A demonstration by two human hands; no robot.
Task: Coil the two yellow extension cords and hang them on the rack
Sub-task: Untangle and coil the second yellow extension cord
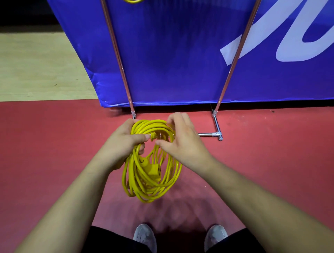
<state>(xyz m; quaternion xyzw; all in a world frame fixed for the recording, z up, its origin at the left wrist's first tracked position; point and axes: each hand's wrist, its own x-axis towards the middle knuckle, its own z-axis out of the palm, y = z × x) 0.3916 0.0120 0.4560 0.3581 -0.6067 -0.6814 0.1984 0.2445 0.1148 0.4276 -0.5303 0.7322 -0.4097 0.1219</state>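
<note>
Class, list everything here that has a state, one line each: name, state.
yellow cord: coiled, held off the floor, unhung.
plug: lying across the coil's top.
left hand: grips the coil's top.
right hand: fingers curled on the top loops.
rack: upright on the floor.
second cord: at the frame's top, mostly cut off.

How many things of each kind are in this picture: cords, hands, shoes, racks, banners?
Yellow cords: 2, the coil in hand and a second cord at the top edge.
Hands: 2, left hand, right hand.
Grey shoes: 2, left shoe, right shoe.
Metal rack: 1
Blue banner: 1
Total: 8
</note>
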